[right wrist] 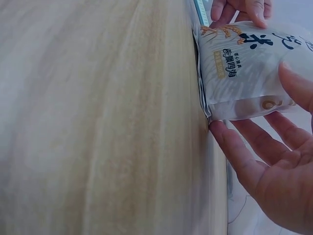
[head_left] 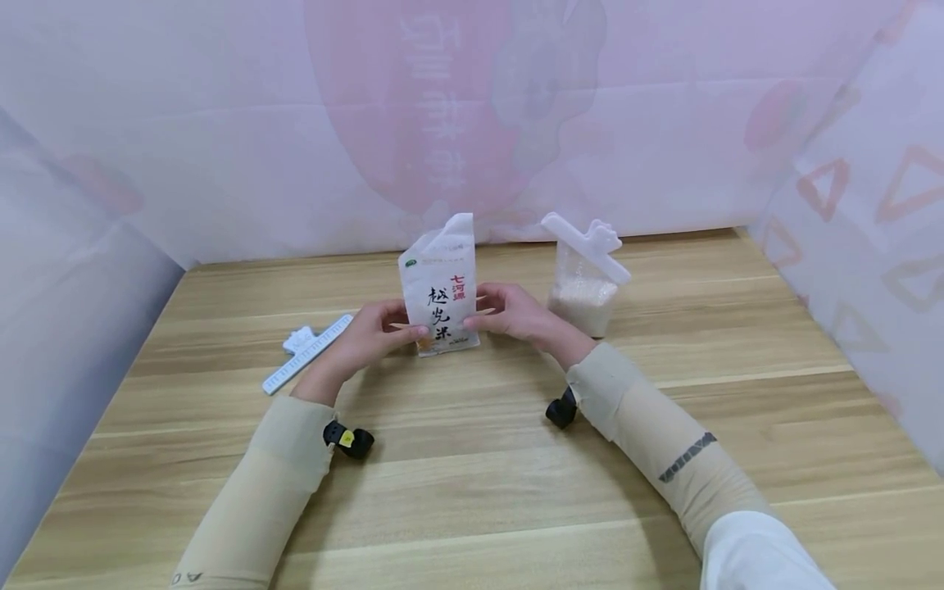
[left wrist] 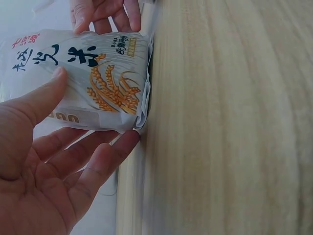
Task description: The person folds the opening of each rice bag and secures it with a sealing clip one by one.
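A white bag of rice (head_left: pixel 440 288) with black and red lettering stands upright on the table, its top edge slanting up to a point at the right. My left hand (head_left: pixel 374 334) holds its left side, thumb on the front and fingers at the side and behind. On the opposite side my right hand (head_left: pixel 514 313) holds it the same way, thumb on the front. Printed golden rice ears show low on the bag (left wrist: pixel 117 83) in the left wrist view. From the right wrist, the bag's bottom edge (right wrist: pixel 203 73) appears to meet the tabletop.
Left of the bag lies a pale blue and white bag clip (head_left: pixel 308 354), close to my left forearm. Behind my right wrist stands a clear bag of rice (head_left: pixel 583 299), its top held by a white clip (head_left: pixel 590 246). A printed cloth backdrop (head_left: pixel 258 164) borders the wooden table (head_left: pixel 472 492).
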`<action>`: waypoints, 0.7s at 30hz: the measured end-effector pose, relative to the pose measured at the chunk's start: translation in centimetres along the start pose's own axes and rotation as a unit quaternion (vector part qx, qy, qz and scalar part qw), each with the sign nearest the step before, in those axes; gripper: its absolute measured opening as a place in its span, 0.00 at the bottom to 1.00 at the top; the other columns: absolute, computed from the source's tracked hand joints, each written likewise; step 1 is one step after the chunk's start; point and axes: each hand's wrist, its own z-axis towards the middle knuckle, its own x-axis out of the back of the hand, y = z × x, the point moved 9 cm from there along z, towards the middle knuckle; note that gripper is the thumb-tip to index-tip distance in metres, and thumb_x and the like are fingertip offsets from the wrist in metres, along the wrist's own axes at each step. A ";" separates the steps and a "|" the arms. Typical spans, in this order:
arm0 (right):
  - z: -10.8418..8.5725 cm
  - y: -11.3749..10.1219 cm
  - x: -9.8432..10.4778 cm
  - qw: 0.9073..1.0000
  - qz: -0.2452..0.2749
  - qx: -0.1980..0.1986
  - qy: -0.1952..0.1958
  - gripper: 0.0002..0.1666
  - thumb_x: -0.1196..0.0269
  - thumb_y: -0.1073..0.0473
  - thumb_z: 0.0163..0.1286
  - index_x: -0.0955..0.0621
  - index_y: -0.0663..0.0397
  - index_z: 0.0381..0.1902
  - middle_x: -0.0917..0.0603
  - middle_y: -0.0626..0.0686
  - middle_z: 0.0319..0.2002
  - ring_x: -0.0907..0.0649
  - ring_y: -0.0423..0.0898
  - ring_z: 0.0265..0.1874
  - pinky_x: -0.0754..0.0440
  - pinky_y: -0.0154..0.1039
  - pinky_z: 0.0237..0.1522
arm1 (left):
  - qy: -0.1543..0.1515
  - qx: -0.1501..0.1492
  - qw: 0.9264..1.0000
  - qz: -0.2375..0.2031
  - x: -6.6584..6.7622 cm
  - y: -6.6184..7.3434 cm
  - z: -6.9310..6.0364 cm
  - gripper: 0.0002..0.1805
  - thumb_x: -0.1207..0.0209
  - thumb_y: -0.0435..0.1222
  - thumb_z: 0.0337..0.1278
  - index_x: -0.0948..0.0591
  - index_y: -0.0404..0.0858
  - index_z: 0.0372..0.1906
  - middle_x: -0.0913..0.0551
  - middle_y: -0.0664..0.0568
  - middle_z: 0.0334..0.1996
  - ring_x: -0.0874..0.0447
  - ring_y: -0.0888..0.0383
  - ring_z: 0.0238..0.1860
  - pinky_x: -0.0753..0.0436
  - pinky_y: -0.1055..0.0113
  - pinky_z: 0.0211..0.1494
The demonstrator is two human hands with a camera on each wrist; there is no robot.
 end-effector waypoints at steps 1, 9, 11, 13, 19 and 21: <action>-0.1 0.0 0.0 1.000 -0.001 -0.001 -0.002 0.32 0.32 0.62 0.65 0.27 0.60 0.66 0.22 0.63 0.64 0.25 0.58 0.66 0.30 0.50 0.70 | -0.001 0.000 1.000 0.002 0.0 0.0 -0.1 0.29 0.36 0.46 0.64 0.26 0.36 0.66 0.21 0.40 0.62 0.21 0.42 0.61 0.21 0.48 0.63; -0.7 0.2 0.2 1.000 -0.016 -0.010 -0.002 0.32 0.32 0.59 0.66 0.27 0.58 0.66 0.23 0.61 0.64 0.25 0.57 0.66 0.25 0.50 0.66 | -0.001 0.008 1.000 0.029 -0.5 0.3 -0.5 0.29 0.37 0.49 0.64 0.25 0.39 0.64 0.18 0.44 0.59 0.18 0.45 0.58 0.22 0.48 0.63; -1.0 0.3 0.2 1.000 -0.018 -0.010 -0.003 0.32 0.32 0.59 0.66 0.27 0.58 0.66 0.23 0.61 0.64 0.24 0.57 0.66 0.23 0.48 0.64 | -0.001 0.006 0.999 0.034 -0.7 0.5 -0.7 0.29 0.37 0.49 0.64 0.24 0.39 0.64 0.18 0.43 0.59 0.18 0.45 0.58 0.22 0.48 0.63; -1.3 0.3 0.2 1.000 -0.016 -0.006 -0.006 0.31 0.32 0.60 0.66 0.27 0.59 0.66 0.22 0.62 0.64 0.24 0.57 0.65 0.21 0.48 0.62 | 0.000 0.005 0.999 0.035 -0.8 0.6 -0.9 0.28 0.37 0.48 0.64 0.24 0.39 0.64 0.18 0.43 0.58 0.18 0.46 0.57 0.21 0.49 0.62; -2.3 0.1 0.3 0.999 -0.032 0.019 -0.013 0.30 0.32 0.62 0.66 0.25 0.62 0.64 0.21 0.63 0.62 0.23 0.59 0.64 0.23 0.49 0.64 | -0.004 0.000 0.999 0.041 -1.4 1.2 -1.5 0.28 0.36 0.46 0.64 0.24 0.36 0.63 0.18 0.42 0.58 0.17 0.45 0.57 0.20 0.50 0.62; -2.6 0.1 0.3 0.999 -0.038 0.023 -0.015 0.30 0.32 0.61 0.66 0.25 0.62 0.64 0.21 0.63 0.62 0.22 0.59 0.63 0.24 0.50 0.64 | -0.008 -0.002 0.999 0.039 -1.7 1.3 -1.6 0.28 0.36 0.46 0.64 0.24 0.36 0.63 0.18 0.41 0.58 0.17 0.45 0.57 0.20 0.51 0.62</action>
